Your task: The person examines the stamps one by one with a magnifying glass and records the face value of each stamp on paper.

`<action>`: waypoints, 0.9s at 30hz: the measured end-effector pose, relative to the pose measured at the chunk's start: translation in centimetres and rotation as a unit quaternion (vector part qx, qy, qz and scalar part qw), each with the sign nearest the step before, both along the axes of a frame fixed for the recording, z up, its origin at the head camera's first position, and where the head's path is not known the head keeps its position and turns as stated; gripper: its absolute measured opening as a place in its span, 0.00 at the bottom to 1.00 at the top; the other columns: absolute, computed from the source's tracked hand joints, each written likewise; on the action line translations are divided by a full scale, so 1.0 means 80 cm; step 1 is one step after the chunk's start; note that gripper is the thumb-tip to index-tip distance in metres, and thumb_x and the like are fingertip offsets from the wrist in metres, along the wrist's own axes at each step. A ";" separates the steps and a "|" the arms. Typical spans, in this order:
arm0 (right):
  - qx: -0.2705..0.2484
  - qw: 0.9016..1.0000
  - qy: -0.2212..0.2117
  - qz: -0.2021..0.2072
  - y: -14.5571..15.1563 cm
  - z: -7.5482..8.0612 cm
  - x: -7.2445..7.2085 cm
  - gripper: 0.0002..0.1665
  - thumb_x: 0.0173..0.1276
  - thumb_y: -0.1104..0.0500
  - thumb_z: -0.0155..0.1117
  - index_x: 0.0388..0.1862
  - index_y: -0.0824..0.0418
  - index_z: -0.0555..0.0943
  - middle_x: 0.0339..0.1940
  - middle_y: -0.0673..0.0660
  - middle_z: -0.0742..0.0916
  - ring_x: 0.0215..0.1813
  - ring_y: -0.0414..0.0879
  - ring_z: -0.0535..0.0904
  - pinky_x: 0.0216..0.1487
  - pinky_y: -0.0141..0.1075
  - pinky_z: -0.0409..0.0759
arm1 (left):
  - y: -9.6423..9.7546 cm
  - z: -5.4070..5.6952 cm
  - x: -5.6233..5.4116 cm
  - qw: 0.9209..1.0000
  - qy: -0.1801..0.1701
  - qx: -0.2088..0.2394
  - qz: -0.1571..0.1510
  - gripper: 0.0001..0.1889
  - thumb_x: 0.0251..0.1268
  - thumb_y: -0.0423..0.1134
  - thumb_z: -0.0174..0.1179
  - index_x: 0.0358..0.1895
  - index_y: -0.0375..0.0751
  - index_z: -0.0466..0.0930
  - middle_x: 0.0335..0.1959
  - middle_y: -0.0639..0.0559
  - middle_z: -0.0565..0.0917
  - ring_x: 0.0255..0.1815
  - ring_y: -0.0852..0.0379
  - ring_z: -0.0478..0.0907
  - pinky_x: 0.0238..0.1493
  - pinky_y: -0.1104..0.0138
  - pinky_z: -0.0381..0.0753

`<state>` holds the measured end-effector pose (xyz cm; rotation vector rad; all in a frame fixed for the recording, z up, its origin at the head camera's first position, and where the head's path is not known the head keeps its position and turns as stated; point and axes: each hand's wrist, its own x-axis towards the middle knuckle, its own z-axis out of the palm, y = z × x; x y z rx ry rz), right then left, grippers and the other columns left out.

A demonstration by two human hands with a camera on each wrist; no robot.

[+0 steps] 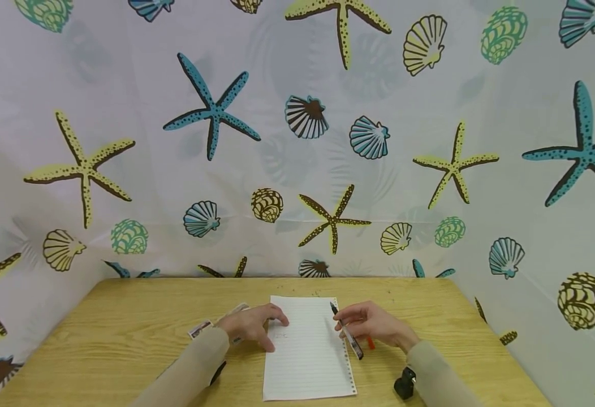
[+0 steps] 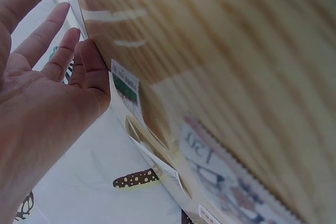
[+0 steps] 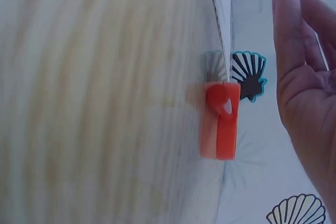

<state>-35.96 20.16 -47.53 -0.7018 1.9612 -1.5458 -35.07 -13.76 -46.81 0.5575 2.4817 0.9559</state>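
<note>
A lined sheet of paper, holes punched down its right edge, lies on the table with faint marks near its left side. My left hand rests at the sheet's left edge with fingers spread, thumb and fingertips on the paper. Over the right edge, my right hand pinches a slim dark-and-clear pen, tilted, its upper end leaning away from me. Beneath that hand is a small orange block with a rounded knob. Postage stamps lie by the left hand, one marked 150.
On the wooden table, a small black object sits by the right sleeve. Another dark item is partly hidden by the left sleeve. A cloth printed with starfish and shells hangs behind and at both sides.
</note>
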 end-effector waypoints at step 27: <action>-0.048 0.997 -0.006 -0.063 -0.063 0.006 0.009 0.13 0.73 0.50 0.59 0.43 0.59 0.71 0.26 0.53 0.81 0.28 0.43 0.78 0.34 0.37 0.84 | 0.004 0.001 0.002 1.000 -0.006 -0.002 0.016 0.27 0.45 0.28 0.75 0.51 0.54 0.81 0.75 0.45 0.61 0.78 0.41 0.52 0.74 0.43 0.55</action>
